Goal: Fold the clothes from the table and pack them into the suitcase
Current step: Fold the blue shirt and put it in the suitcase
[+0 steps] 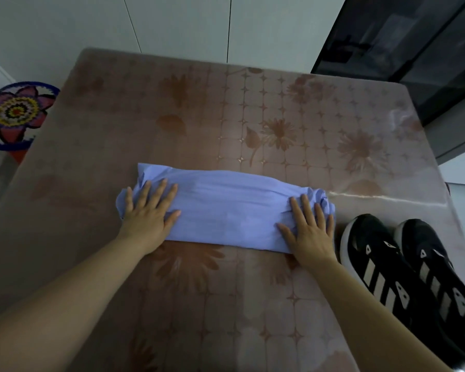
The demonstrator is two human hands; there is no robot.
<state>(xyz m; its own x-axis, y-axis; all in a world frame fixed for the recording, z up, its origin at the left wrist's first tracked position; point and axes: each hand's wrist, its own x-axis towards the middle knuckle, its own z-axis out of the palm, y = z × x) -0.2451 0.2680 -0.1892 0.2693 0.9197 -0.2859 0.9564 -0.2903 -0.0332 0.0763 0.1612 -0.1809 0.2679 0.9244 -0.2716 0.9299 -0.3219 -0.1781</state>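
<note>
Left grip and right grip, released, fingers straight and spread, press palm-down on the 9 and 3 o'clock ends of a soft, creased blue garment, a long folded band central on the glossy surface; shoes at 4 o'clock.

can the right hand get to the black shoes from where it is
Probably yes. The right hand lies flat on the right end of the folded lilac cloth garment, and the pair of black white-striped sneakers sits beside it, nothing between.
</note>
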